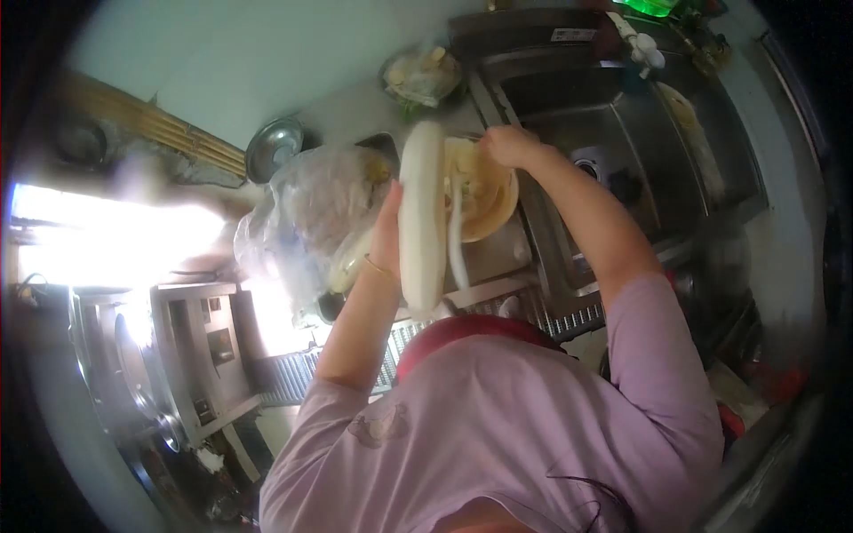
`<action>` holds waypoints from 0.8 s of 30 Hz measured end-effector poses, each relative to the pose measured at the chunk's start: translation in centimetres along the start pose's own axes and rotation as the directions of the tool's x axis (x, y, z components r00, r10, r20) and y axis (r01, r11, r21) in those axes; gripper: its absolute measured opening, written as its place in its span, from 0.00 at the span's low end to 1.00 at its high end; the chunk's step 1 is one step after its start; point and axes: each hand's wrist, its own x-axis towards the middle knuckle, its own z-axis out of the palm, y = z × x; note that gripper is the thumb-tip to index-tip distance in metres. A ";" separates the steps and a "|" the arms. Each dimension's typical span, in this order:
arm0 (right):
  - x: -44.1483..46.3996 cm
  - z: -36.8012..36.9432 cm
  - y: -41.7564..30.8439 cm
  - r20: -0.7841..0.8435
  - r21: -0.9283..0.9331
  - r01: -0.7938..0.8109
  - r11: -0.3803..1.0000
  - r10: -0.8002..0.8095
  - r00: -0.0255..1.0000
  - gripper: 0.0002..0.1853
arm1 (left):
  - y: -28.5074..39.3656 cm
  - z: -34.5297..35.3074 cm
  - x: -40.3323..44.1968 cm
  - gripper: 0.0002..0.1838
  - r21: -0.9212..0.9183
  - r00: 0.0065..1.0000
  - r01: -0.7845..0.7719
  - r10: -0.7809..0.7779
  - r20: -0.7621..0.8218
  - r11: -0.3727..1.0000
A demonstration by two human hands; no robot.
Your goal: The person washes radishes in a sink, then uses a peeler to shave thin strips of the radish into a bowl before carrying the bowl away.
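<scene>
White vegetable [422, 222] in the left hand [386, 233] (mostly hidden behind it).

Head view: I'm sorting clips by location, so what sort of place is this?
Probably a kitchen: there's a metal sink, a yellowish bowl with pale pieces in it, and a long white vegetable held in the left hand.

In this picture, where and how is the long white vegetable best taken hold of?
Best, I think, around the middle of the long white vegetable, coming from the left, where the left hand holds it. It is long, nearly straight and fairly even in width, so a middle grip should balance it. This also leaves its side toward the right hand uncovered.
</scene>
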 end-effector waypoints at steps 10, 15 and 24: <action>-12.1 0.5 -6.6 -0.360 0.380 0.412 0.828 -0.278 0.891 0.12 | 2.2 -4.4 0.7 0.33 -0.232 0.980 -0.064 0.105 0.170 0.971; -15.9 -0.6 -10.2 -0.271 0.086 0.557 0.826 -0.518 0.811 0.14 | 1.1 -2.2 0.7 0.35 -0.250 0.997 -0.071 0.076 0.010 0.966; -11.3 -2.8 -9.4 -0.099 0.199 0.390 0.899 -0.377 0.921 0.12 | 0.3 -0.7 0.4 0.34 -0.268 0.995 -0.052 0.026 -0.100 0.962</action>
